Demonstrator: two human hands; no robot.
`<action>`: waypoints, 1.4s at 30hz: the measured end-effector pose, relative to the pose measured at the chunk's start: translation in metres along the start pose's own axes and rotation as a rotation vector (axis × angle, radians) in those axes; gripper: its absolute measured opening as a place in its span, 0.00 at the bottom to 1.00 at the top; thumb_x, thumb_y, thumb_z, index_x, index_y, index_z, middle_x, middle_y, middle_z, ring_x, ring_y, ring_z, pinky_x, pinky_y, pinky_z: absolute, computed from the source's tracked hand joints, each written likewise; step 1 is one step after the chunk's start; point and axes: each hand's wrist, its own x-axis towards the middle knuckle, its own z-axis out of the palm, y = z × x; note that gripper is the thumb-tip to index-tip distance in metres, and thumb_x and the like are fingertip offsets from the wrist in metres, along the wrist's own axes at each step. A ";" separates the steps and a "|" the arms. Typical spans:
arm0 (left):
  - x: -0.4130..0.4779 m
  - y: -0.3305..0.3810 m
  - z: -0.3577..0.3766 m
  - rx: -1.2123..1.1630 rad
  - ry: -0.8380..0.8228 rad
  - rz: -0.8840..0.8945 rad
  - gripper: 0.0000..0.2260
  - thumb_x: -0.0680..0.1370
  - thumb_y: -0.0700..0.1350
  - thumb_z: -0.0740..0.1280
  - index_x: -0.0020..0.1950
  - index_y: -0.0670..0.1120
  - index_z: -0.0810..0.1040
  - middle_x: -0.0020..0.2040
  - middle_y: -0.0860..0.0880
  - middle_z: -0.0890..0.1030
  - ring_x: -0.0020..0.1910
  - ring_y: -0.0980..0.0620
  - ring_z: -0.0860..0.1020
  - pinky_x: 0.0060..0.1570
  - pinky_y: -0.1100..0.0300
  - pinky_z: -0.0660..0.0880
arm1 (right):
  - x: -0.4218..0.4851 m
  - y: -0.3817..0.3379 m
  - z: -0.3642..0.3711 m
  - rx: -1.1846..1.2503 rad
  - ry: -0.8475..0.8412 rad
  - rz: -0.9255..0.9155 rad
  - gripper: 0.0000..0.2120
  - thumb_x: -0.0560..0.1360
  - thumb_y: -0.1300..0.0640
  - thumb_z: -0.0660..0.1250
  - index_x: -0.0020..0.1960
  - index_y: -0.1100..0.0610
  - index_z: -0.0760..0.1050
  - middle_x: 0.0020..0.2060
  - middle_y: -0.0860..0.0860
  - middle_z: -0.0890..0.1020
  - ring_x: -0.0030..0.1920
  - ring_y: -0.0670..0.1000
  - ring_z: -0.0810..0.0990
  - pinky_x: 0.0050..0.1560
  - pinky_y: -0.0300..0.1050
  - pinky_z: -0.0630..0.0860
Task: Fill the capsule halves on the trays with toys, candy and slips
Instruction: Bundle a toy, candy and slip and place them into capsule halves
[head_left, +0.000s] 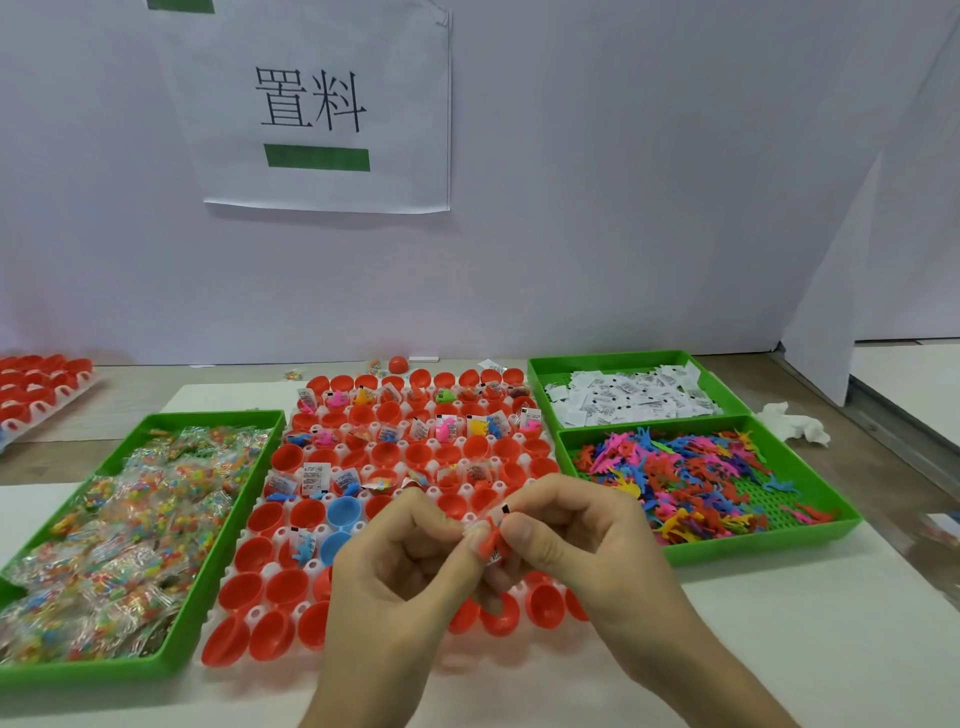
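Pinching together above the near rows of the white tray (248, 617), the left hand (395, 571) grips an orange toy (488, 544) and the right hand (587, 545) grips a white slip (502, 515) against it. Red capsule halves (265, 519) fill the tray, with some far rows already holding toys and slips. Left, a green tray (218, 571) holds candy packets (130, 519). Right, one green bin (623, 358) holds loose slips (623, 397) and the nearer bin (753, 545) holds mixed coloured toys (691, 478).

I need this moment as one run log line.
left hand: pinches slip | right hand: pinches same slip | capsule tray: far rows filled, near rows mostly empty
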 end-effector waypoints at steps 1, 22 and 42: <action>0.000 0.000 0.000 -0.006 -0.004 -0.011 0.13 0.68 0.50 0.75 0.35 0.44 0.76 0.29 0.39 0.82 0.26 0.44 0.80 0.28 0.59 0.78 | 0.000 0.000 0.000 0.004 0.004 -0.006 0.07 0.70 0.52 0.76 0.44 0.55 0.85 0.34 0.55 0.85 0.35 0.50 0.84 0.39 0.39 0.79; -0.001 -0.001 0.003 0.027 -0.017 -0.017 0.04 0.69 0.40 0.73 0.42 0.48 0.85 0.35 0.40 0.85 0.34 0.43 0.85 0.36 0.61 0.81 | 0.007 -0.009 -0.019 -0.136 -0.005 -0.078 0.07 0.66 0.58 0.78 0.45 0.53 0.87 0.41 0.54 0.87 0.43 0.51 0.87 0.44 0.38 0.81; 0.002 0.000 -0.004 0.033 0.060 -0.013 0.04 0.71 0.41 0.69 0.41 0.49 0.83 0.31 0.41 0.82 0.30 0.47 0.81 0.34 0.60 0.78 | 0.099 0.028 -0.052 -1.260 -0.006 -0.032 0.03 0.72 0.45 0.75 0.42 0.41 0.83 0.35 0.34 0.79 0.41 0.36 0.75 0.68 0.55 0.67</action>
